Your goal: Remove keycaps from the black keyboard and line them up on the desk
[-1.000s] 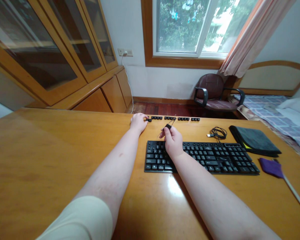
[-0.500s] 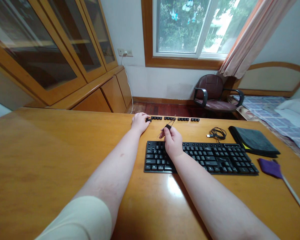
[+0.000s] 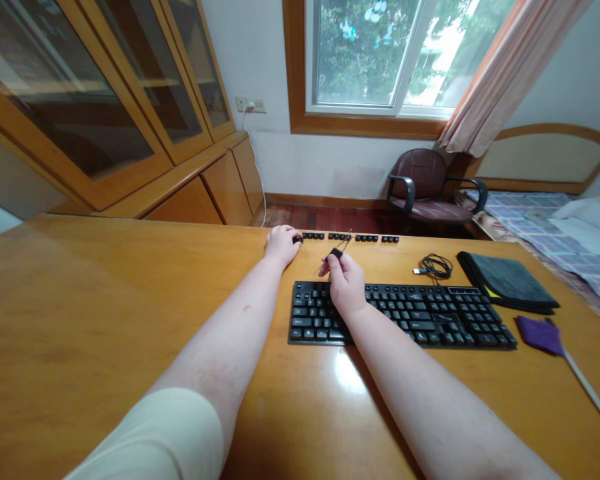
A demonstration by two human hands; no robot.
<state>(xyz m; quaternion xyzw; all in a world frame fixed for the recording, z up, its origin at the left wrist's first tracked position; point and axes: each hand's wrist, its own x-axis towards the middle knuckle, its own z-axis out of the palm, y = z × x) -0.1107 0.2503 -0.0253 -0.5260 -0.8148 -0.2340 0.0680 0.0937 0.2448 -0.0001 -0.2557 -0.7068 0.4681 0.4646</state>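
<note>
some black keycaps (image 3: 298, 239) sit in the narrowed left hand (image 3: 281, 245) while the right hand (image 3: 347, 283) pinches a wire-ended tool (image 3: 336, 253).

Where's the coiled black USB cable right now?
In the head view, the coiled cable lies right of centre on the desk, just beyond the keyboard and left of the folded dark cloth.

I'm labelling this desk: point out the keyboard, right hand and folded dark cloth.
Keyboard (image 3: 420, 317), head view: keys near its middle.
Right hand (image 3: 349, 283), head view: back of the hand.
Folded dark cloth (image 3: 515, 280), head view: middle of its top.
</note>
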